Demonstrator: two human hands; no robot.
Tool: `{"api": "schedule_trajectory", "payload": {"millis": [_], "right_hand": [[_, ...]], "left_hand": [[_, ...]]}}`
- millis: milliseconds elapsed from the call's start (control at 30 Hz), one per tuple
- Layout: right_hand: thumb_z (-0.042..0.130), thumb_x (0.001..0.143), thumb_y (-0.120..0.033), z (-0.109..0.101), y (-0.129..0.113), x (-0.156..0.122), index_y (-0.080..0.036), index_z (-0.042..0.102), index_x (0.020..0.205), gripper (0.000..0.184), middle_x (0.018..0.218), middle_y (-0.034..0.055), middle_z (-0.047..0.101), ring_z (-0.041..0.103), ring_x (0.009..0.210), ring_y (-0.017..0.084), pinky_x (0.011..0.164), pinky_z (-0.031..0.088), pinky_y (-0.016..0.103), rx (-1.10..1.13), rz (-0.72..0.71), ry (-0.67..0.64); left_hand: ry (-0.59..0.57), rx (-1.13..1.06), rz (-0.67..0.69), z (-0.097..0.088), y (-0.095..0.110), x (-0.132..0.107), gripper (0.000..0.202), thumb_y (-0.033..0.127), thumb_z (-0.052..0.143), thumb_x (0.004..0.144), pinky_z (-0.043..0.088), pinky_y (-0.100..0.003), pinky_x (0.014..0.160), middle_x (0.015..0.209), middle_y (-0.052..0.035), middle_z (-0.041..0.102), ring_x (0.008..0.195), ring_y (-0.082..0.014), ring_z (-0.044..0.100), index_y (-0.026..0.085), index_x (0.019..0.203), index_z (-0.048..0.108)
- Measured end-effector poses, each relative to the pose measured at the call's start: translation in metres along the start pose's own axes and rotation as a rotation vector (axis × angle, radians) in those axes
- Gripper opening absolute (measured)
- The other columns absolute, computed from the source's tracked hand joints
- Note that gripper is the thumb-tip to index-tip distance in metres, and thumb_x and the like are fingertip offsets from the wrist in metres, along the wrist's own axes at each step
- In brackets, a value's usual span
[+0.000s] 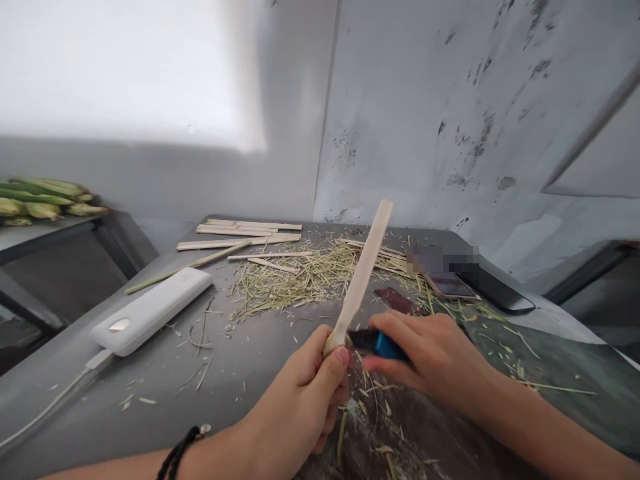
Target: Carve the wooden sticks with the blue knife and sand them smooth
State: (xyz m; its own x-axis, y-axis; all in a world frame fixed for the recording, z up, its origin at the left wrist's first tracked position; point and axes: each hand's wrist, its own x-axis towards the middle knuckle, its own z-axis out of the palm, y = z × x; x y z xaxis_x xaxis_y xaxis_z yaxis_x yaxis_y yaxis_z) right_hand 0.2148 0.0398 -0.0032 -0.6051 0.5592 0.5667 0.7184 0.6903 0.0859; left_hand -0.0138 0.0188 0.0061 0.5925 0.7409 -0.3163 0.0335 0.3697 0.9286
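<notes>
Over a grey table (pixel 150 373) littered with shavings (pixel 285 280) by a scuffed white wall, the left hand (pixel 305 393) gripped a pale strip (pixel 363 270) upright; the right hand (pixel 430 357) clutched a blue-handled knife (pixel 377 342) at its base.

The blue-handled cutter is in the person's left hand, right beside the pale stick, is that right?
Not quite. The head view shows the blue-handled cutter in the right hand, right beside the pale stick; the left hand grips the stick's lower end.
</notes>
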Motion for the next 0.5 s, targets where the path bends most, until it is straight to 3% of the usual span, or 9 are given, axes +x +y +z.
{"api": "schedule_trajectory", "payload": {"millis": [67, 233, 500], "right_hand": [[0.042, 0.104, -0.059, 0.003, -0.005, 0.001, -0.021, 0.057, 0.100, 0.041, 0.070, -0.0044, 0.066, 0.064, 0.053, 0.014, 0.048, 0.035, 0.029, 0.027, -0.025, -0.047], [0.045, 0.105, -0.056, 0.003, 0.000, 0.000, -0.018, 0.056, 0.102, 0.039, 0.070, -0.0029, 0.066, 0.064, 0.053, 0.014, 0.048, 0.033, 0.028, -0.074, 0.032, 0.062], [0.043, 0.104, -0.058, -0.001, -0.005, 0.001, -0.019, 0.055, 0.101, 0.041, 0.069, -0.0039, 0.062, 0.060, 0.052, 0.013, 0.048, 0.032, 0.029, -0.033, -0.050, 0.027]], "left_hand": [[0.002, 0.003, 0.001, 0.001, 0.001, -0.001, 0.030, 0.050, 0.043, 0.102, 0.014, -0.014, 0.035, 0.063, 0.0123, 0.030, 0.043, -0.0045, 0.016, 0.026, 0.086, 0.034], [0.040, 0.036, -0.010, 0.003, 0.006, -0.003, 0.024, 0.042, 0.042, 0.103, 0.018, -0.015, 0.035, 0.060, 0.0124, 0.033, 0.042, -0.0050, 0.020, 0.026, 0.086, 0.036], [-0.006, -0.098, -0.164, -0.008, 0.000, -0.002, 0.026, 0.044, 0.035, 0.100, 0.015, -0.015, 0.034, 0.052, 0.0127, 0.028, 0.039, -0.0063, 0.012, 0.026, 0.081, 0.037]]}}
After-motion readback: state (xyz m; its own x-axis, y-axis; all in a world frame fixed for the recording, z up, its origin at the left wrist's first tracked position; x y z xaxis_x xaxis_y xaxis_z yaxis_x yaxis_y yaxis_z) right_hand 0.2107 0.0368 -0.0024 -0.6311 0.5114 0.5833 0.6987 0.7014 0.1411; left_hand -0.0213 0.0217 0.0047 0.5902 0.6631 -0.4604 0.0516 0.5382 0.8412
